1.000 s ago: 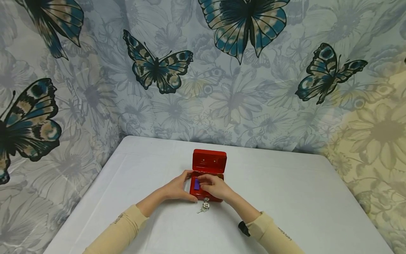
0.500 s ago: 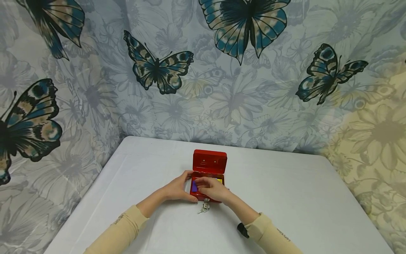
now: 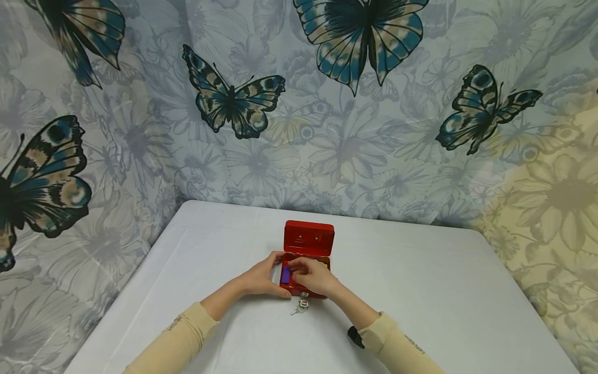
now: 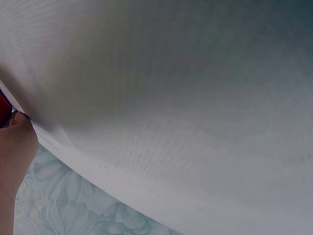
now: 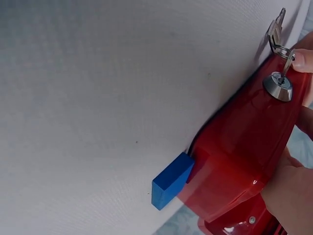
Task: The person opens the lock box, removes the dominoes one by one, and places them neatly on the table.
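A red metal cash box (image 3: 308,238) stands with its lid raised. From its front lock (image 5: 279,85) hangs a ring of keys (image 3: 299,307). My left hand (image 3: 259,276) grips the box's left side, thumb at the front corner and fingers toward the back. Inside, at the left, lies a purple block (image 3: 285,274). My right hand (image 3: 315,275) reaches into the box with bent fingers close to that block; whether they hold anything is hidden. Part of something yellow (image 3: 325,265) shows behind this hand. Outside the box, a blue block (image 5: 172,181) lies against its side in the right wrist view.
A white-covered table (image 3: 420,291) spreads around the box. Patterned butterfly cloth (image 3: 345,140) hangs behind and at the left of the table. A black object (image 3: 355,336) is at the right sleeve's cuff.
The purple block has shifted left inside the box, with the right hand's fingers at it. Something yellow has come into view behind this hand. The left hand has stayed on the box.
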`<state>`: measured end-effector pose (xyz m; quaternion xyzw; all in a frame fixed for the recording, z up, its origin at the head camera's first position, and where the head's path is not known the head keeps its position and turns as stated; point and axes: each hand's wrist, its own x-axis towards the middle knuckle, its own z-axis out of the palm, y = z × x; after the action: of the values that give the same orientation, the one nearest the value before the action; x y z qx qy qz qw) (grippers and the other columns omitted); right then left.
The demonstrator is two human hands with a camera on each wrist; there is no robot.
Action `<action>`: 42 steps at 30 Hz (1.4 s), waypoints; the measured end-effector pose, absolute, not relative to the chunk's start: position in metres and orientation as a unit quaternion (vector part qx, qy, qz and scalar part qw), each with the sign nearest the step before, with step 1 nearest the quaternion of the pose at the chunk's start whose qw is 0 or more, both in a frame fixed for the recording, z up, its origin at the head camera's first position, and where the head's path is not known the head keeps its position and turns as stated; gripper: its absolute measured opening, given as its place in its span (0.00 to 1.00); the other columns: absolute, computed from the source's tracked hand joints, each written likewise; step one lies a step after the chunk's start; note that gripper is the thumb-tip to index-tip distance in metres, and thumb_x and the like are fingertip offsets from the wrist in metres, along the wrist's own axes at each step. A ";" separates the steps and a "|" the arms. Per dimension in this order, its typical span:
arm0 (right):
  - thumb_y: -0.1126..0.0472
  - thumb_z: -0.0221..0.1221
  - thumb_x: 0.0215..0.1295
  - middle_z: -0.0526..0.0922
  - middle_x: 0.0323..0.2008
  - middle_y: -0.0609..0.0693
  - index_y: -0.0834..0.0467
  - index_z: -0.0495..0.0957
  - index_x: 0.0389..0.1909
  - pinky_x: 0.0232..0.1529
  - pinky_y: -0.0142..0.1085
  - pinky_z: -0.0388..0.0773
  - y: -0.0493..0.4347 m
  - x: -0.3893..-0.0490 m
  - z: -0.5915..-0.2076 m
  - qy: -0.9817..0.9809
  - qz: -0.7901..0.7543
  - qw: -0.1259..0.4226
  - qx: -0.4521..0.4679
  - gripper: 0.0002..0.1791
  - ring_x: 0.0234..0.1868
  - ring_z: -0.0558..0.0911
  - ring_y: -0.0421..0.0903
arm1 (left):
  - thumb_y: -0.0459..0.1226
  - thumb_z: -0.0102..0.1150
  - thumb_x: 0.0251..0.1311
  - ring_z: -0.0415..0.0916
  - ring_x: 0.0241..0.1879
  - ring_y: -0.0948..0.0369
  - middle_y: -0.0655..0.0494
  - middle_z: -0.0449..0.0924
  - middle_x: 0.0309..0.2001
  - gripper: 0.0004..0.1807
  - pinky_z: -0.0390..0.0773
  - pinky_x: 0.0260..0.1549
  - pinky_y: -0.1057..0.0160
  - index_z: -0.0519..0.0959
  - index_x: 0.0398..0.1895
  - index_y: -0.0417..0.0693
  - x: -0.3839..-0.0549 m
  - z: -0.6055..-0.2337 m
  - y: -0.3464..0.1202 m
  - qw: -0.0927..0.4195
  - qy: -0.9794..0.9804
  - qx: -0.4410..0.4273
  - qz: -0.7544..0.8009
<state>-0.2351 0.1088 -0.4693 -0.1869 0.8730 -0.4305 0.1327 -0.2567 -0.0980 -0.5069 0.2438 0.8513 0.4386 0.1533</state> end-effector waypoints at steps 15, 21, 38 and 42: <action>0.68 0.68 0.56 0.82 0.47 0.57 0.66 0.78 0.53 0.48 0.43 0.81 0.097 -0.244 -0.470 0.900 -0.359 0.072 -0.236 0.22 0.44 0.81 0.51 | 0.50 0.80 0.40 0.58 0.70 0.52 0.55 0.62 0.69 0.55 0.58 0.68 0.48 0.56 0.70 0.50 -0.256 -0.507 -0.099 0.153 0.845 0.248 0.448; 0.67 0.70 0.53 0.82 0.45 0.58 0.67 0.78 0.52 0.46 0.43 0.82 0.093 -0.245 -0.470 0.907 -0.328 0.063 -0.255 0.24 0.41 0.79 0.51 | 0.48 0.80 0.41 0.58 0.70 0.54 0.56 0.63 0.69 0.53 0.59 0.67 0.49 0.57 0.69 0.50 -0.256 -0.505 -0.099 0.150 0.838 0.259 0.456; 0.63 0.73 0.51 0.82 0.46 0.58 0.66 0.78 0.52 0.51 0.45 0.80 0.086 -0.246 -0.476 0.926 -0.285 0.059 -0.239 0.27 0.46 0.79 0.52 | 0.48 0.79 0.42 0.58 0.70 0.51 0.53 0.62 0.70 0.54 0.59 0.67 0.48 0.56 0.70 0.47 -0.256 -0.504 -0.098 0.155 0.839 0.257 0.455; 0.63 0.73 0.51 0.82 0.46 0.58 0.66 0.78 0.52 0.51 0.46 0.80 0.085 -0.246 -0.475 0.927 -0.284 0.056 -0.238 0.26 0.45 0.79 0.52 | 0.49 0.79 0.42 0.57 0.70 0.52 0.54 0.61 0.70 0.54 0.59 0.68 0.48 0.56 0.70 0.48 -0.256 -0.504 -0.099 0.156 0.839 0.255 0.455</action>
<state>-0.2460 0.0851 -0.4751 -0.2385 0.9270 -0.2841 0.0561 -0.2558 -0.0986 -0.5037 0.2548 0.8390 0.4548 0.1560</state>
